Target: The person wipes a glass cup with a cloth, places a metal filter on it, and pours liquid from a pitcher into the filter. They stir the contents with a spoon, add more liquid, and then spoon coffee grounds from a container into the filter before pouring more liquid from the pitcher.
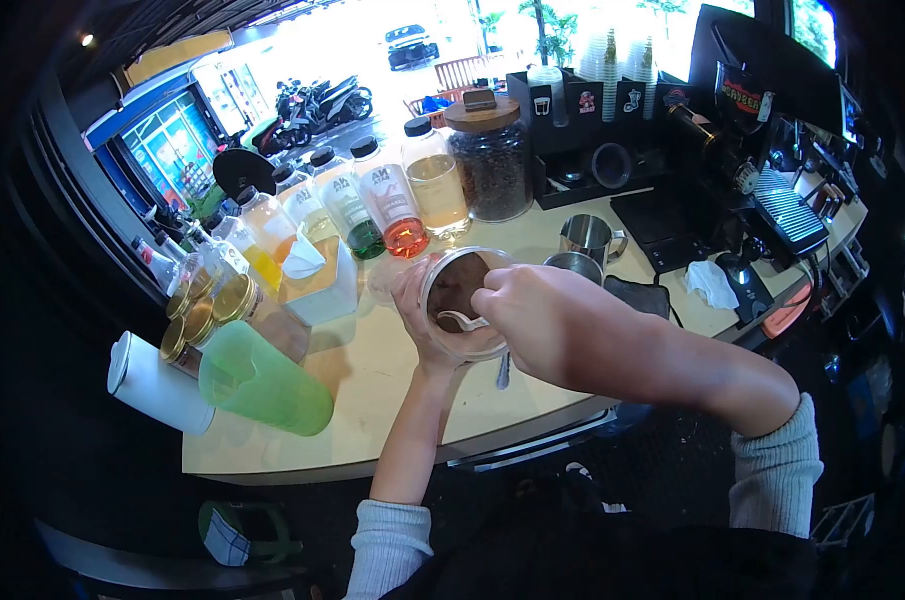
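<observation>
My left hand [415,312] is wrapped round the side of a clear jar [476,350] and tips its mouth toward me. Brown powder [455,283] lies inside. My right hand [535,312] reaches over the rim with closed fingers, gripping a pale plastic scoop [459,321] whose curved end is in the jar. Part of the scoop's handle is hidden by the fingers. On the counter just below the jar, a metal spoon [504,372] partly shows. Two steel pitchers, one [587,236] behind the other, stand just beyond my right hand.
A tissue box [323,284], a green plastic jug [269,382] and a white canister [153,385] stand on the left. Several syrup bottles [385,200] and a coffee bean jar [491,170] line the back. A crumpled white cloth [712,285] lies right, near the coffee machine.
</observation>
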`<state>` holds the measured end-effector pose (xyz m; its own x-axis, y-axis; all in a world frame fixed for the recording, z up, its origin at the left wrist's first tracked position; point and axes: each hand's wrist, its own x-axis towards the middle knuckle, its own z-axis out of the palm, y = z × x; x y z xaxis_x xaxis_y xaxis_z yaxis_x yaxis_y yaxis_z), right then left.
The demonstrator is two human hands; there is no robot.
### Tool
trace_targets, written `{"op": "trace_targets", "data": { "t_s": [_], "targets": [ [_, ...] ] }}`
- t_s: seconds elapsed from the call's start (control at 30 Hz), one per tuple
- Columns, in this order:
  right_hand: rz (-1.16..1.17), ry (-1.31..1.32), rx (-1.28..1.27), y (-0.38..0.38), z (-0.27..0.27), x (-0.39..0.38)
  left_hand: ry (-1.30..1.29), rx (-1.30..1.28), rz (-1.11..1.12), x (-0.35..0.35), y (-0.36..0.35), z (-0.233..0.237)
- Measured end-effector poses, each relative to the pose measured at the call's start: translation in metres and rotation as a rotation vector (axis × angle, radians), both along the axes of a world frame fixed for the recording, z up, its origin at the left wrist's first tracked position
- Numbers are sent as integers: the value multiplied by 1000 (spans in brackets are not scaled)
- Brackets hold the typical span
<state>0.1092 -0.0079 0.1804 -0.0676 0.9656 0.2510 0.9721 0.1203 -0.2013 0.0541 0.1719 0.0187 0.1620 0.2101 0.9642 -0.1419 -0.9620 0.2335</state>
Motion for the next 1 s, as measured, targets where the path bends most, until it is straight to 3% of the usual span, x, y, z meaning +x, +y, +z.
{"op": "trace_targets", "data": {
  "t_s": [0.13,0.2,0.27,0.6,0.67,0.73,1.0],
  "targets": [
    [-44,101,93,-4,-6,7,49,-54,-81,2,8,-8],
    [10,136,283,-5,-9,14,49,-71,-105,7,12,-17],
    [-21,169,231,-9,-2,16,-43,-258,-282,13,12,-25],
    [-190,446,129,-22,10,27,-59,-178,-265,9,11,-15],
    [-257,482,89,-24,11,30,19,-75,-104,4,8,-7],
    [-354,600,4,-25,12,33,17,-84,-106,5,8,-9],
    [-277,749,39,-27,-7,60,35,-46,-70,5,3,1]
  ]
}}
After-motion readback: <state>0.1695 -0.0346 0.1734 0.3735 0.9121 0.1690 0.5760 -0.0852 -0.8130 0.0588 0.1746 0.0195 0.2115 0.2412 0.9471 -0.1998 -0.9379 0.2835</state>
